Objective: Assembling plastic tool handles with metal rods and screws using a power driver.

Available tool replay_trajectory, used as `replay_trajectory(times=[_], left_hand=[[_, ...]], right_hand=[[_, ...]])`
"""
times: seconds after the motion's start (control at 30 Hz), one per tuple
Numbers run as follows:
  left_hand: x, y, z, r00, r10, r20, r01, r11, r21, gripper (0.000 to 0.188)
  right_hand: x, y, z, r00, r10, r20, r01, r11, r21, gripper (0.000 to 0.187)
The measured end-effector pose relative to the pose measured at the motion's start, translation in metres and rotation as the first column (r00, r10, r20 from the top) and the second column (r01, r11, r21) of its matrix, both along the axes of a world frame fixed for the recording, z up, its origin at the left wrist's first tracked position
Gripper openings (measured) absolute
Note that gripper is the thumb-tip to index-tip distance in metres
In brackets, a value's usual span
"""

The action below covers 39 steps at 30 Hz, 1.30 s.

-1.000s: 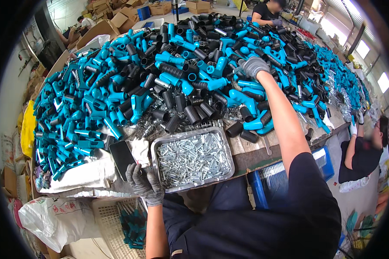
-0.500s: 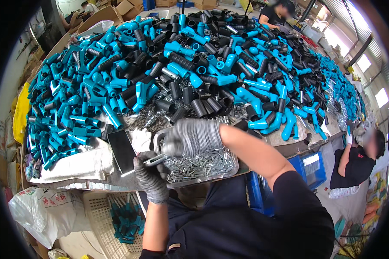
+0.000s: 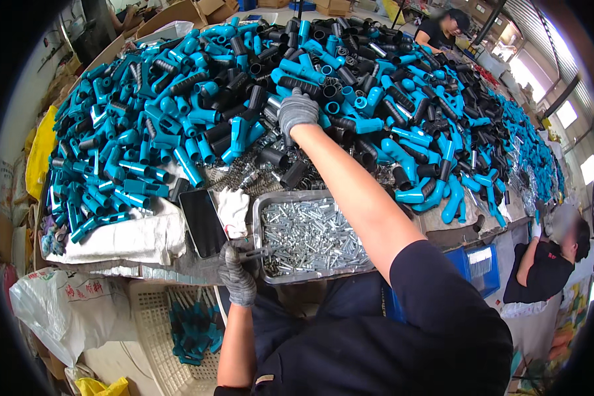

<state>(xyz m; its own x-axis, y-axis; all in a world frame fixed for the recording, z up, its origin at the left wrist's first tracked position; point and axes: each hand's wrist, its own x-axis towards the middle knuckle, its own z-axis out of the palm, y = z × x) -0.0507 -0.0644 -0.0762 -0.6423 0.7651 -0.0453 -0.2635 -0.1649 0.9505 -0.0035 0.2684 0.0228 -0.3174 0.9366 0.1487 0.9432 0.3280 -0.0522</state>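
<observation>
My left hand [image 3: 237, 276], in a grey knit glove, is closed on a slim slotted metal piece [image 3: 261, 253], which points right over the tray's left rim. My right hand [image 3: 298, 111], gloved alike, is on the heaped parts, its fingers curled downward. What they grip there is hidden. A teal handle piece [image 3: 301, 70] and several black tubes lie around it. Below my right forearm sits a clear plastic tray [image 3: 257, 228] of small silver pins [image 3: 310, 231]. A dark-screened phone [image 3: 202, 223] and a white glove [image 3: 232, 210] lie left of the tray.
Springs [image 3: 234, 175] lie between tray and heap. A white cloth [image 3: 145, 237] covers the table's left front. Below stand a cream basket [image 3: 153, 317] with teal-handled tools and a blue bin [image 3: 480, 270]. Co-workers [image 3: 541, 261] are at the right and far side.
My right hand has moved from above the tray, away from me, onto the heap. My left hand has dropped slightly, keeping the metal piece. The view has shifted a little.
</observation>
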Motion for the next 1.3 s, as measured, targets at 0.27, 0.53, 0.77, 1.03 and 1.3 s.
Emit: replay_trajectory(times=[0.27,0.53,0.77,1.03,1.3], left_hand=[[-0.011,0.01,-0.023,0.986,0.1,-0.137,-0.085,0.99,0.109,0.051],[-0.005,-0.005,0.077,0.998,-0.051,-0.032,0.054,0.991,0.121,0.059],[0.038,0.003,0.105,0.669,-0.302,-0.679,0.382,0.924,-0.035,0.041],[0.06,-0.022,0.142,0.626,-0.779,-0.033,0.779,0.622,0.082,0.048],[0.028,-0.026,0.164,0.63,-0.504,-0.591,0.517,0.84,-0.165,0.037]], right_hand=[[0.033,-0.029,0.027,0.837,0.299,-0.458,-0.266,0.954,0.136,0.035],[0.143,-0.21,0.021,0.603,0.578,-0.549,-0.768,0.607,-0.204,0.033],[0.169,-0.277,-0.019,0.356,0.11,-0.928,-0.799,0.552,-0.241,0.036],[0.178,-0.296,-0.021,0.043,-0.617,-0.786,-0.97,0.164,-0.182,0.047],[0.199,-0.279,-0.033,0.237,-0.012,-0.971,-0.76,0.62,-0.194,0.033]])
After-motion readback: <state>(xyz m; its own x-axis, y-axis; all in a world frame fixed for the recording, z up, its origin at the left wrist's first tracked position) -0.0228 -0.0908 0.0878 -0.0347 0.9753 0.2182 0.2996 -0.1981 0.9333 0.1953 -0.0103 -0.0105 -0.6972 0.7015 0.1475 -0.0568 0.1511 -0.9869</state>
